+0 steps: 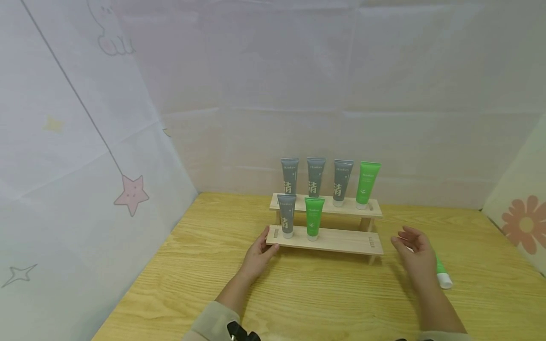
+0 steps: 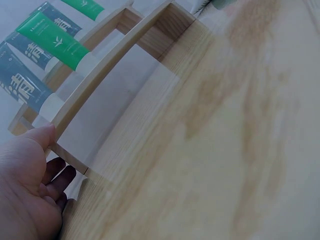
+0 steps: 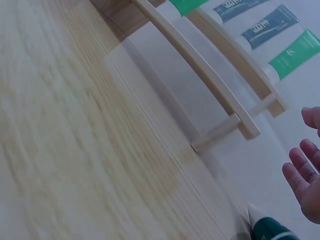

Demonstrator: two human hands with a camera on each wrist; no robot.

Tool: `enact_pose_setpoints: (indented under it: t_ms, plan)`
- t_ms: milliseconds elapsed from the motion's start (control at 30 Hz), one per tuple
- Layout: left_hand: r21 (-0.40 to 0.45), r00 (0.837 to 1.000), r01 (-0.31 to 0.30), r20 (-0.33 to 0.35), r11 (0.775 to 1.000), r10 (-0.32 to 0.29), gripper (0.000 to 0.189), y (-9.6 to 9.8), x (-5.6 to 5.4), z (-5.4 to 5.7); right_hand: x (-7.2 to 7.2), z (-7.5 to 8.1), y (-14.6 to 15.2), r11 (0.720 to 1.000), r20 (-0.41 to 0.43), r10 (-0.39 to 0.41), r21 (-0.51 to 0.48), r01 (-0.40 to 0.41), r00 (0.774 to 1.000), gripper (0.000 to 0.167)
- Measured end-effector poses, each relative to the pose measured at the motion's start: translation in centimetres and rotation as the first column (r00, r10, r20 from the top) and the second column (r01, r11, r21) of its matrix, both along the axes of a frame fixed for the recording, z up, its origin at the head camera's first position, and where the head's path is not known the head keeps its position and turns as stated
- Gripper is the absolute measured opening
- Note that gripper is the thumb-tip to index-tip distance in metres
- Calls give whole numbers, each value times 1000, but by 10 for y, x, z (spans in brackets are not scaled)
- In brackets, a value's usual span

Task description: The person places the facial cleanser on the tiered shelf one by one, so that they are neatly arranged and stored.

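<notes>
A two-step wooden display rack stands on the table. My left hand holds the left end of its lower step, with the thumb at the front edge in the left wrist view. On that step stand a grey tube and a green tube, caps down. Three grey tubes and one green tube stand along the upper step. To the right of the rack, my right hand hovers with loosely bent fingers and nothing in it. Beside it a green tube lies on the table, partly hidden by the hand.
The yellow wood-grain table reaches back to a pale cloth backdrop. Printed cloth also hangs at the left, with a pink star, and at the right, with a flower.
</notes>
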State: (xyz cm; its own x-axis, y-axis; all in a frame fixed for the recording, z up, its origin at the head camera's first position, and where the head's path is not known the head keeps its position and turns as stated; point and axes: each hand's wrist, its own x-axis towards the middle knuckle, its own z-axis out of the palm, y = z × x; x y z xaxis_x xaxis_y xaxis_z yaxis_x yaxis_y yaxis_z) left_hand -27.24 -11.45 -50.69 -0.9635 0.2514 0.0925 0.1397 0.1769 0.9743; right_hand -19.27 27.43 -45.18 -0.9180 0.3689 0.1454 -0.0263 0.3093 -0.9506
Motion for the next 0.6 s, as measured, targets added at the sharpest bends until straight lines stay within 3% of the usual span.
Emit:
enact_pose_setpoints:
  t_ms: [200,333,600]
  plan:
    - [-4,1000,3,3,1000,-3,74,0,1,1,6,-5,21,997,0,-25,71,25,1000,47]
    - [-9,1000,0,2,1000,0,73,0,0,0,7,-9,33,993,21,-91,77,90,996,47]
    - [-18,1000,-15,-5,1000,15,73,0,-1,-1,10,-7,52,972,131,-228,81,219,965,58]
